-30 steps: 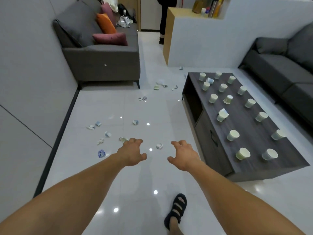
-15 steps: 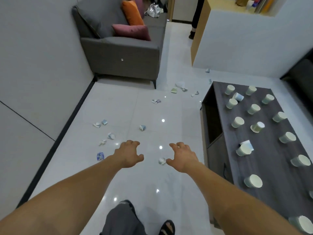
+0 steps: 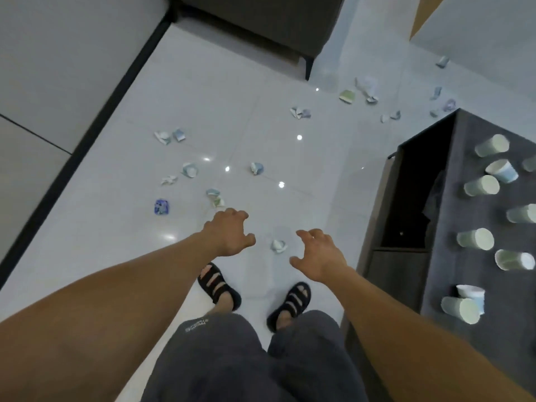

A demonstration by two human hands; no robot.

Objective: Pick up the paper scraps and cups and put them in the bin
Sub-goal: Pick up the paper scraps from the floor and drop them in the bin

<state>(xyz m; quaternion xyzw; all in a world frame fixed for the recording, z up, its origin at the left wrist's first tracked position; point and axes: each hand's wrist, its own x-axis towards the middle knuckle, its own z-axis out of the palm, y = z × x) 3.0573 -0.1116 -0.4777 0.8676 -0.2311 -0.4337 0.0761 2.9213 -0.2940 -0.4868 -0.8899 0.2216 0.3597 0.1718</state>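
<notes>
Several crumpled paper scraps lie scattered over the white tiled floor. One small scrap (image 3: pixel 278 245) lies between my two hands, just ahead of my feet. My left hand (image 3: pixel 230 233) hovers to its left with fingers loosely spread and holds nothing. My right hand (image 3: pixel 317 254) hovers to its right, fingers spread, also holding nothing. A blue scrap (image 3: pixel 161 206) and a pale scrap (image 3: pixel 214 197) lie further left. Several pale green paper cups (image 3: pixel 475 239) lie on the dark low table (image 3: pixel 452 175) at the right. No bin is in view.
A grey sofa (image 3: pixel 255 21) stands at the top with a leg (image 3: pixel 308 68) near more scraps (image 3: pixel 347 96). A grey wall with a black skirting strip (image 3: pixel 95 117) runs along the left. My sandalled feet (image 3: pixel 219 285) stand on the tiles below my hands.
I have stepped forward and tilted my view down; the sofa cushions left the frame and my feet and shorts came in. Both hands stay spread, now flanking the small scrap.
</notes>
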